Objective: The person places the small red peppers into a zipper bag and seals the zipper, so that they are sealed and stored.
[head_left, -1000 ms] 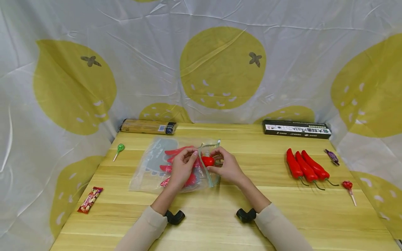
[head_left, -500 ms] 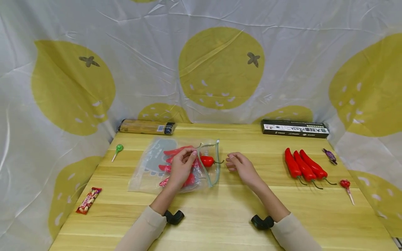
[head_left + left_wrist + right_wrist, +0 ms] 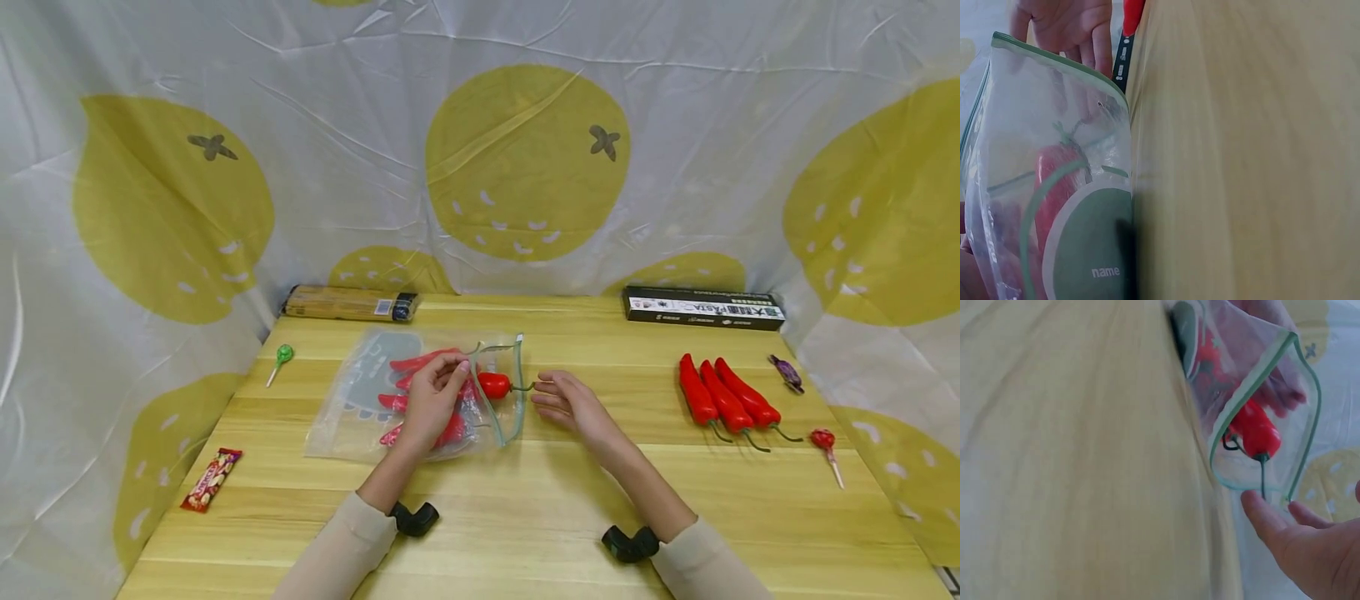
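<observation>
A clear zip bag (image 3: 337,429) with a green rim lies on the table, several red chili peppers (image 3: 395,402) inside. My left hand (image 3: 435,396) pinches the upper layer near the mouth, which gapes to the right. Within that mouth sits another red chili pepper (image 3: 494,385), its green stem poking out past the rim. Just right of the stem is my right hand (image 3: 576,407), fingers extended and holding nothing. The right wrist view shows its fingertips (image 3: 1254,503) close to the stem; whether they touch it I cannot tell.
Three red chili peppers (image 3: 726,396) lie at the right, beside a purple wrapped candy (image 3: 786,374) and a red lollipop (image 3: 822,438). A black pasta box (image 3: 705,307) and a noodle pack (image 3: 348,303) line the back. Left are a green lollipop (image 3: 284,354) and a snack bar (image 3: 212,480).
My right hand has let go of the chili pepper at the bag's mouth and drawn back to the right, its fingers now straighter. The left hand has stayed on the bag.
</observation>
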### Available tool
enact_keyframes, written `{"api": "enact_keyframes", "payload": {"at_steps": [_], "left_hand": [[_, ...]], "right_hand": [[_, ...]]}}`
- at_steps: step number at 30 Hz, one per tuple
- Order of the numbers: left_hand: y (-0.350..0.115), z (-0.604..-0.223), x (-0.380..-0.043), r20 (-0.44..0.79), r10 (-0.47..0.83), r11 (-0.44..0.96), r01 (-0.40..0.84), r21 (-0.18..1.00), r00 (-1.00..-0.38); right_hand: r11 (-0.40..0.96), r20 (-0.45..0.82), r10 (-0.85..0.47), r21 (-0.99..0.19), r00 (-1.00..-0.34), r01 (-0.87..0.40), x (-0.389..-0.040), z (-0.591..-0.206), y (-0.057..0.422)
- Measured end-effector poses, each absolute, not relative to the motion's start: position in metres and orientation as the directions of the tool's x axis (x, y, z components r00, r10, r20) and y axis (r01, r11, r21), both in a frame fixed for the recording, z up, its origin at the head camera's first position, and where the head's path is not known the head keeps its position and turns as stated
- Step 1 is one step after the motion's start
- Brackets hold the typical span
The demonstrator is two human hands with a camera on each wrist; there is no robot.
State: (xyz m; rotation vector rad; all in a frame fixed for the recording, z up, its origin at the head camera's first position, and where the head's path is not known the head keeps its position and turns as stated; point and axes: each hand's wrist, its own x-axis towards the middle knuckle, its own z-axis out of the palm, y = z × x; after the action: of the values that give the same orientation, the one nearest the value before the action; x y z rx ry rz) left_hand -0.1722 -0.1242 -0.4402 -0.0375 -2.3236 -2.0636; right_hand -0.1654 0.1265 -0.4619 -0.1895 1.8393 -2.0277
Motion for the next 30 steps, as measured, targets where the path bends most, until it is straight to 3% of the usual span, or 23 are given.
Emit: {"api": "enact_keyframes", "payload": {"at_steps": [6, 15, 23, 30], "left_hand": [[-0.123, -0.433, -0.168, 0.057, -0.008, 0.124, 0.056, 0.991, -0.998], [-0.122, -0.427, -0.166, 0.136, -0.014, 0.126, 0.133, 0.983, -0.991], [-0.122, -0.427, -0.166, 0.161, -0.033, 0.129, 0.155, 0.979, -0.986], [-0.125, -0.433, -0.171, 0.143, -0.065, 0.068, 0.139, 0.988, -0.988]], "right_hand": [[-0.092, -0.109, -0.397, -0.983, -0.911, 0.157, -0.161, -0.458, 0.121], [-0.050, 0.031, -0.441, -0.999, -0.897, -0.010, -0.158, -0.446, 0.090], [-0.049, 0.030, -0.496, -0.999, -0.868, -0.007, -0.165, -0.446, 0.073], [0.003, 0.008, -0.426, -1.000, -0.905, -0.010, -0.165, -0.447, 0.099]]}}
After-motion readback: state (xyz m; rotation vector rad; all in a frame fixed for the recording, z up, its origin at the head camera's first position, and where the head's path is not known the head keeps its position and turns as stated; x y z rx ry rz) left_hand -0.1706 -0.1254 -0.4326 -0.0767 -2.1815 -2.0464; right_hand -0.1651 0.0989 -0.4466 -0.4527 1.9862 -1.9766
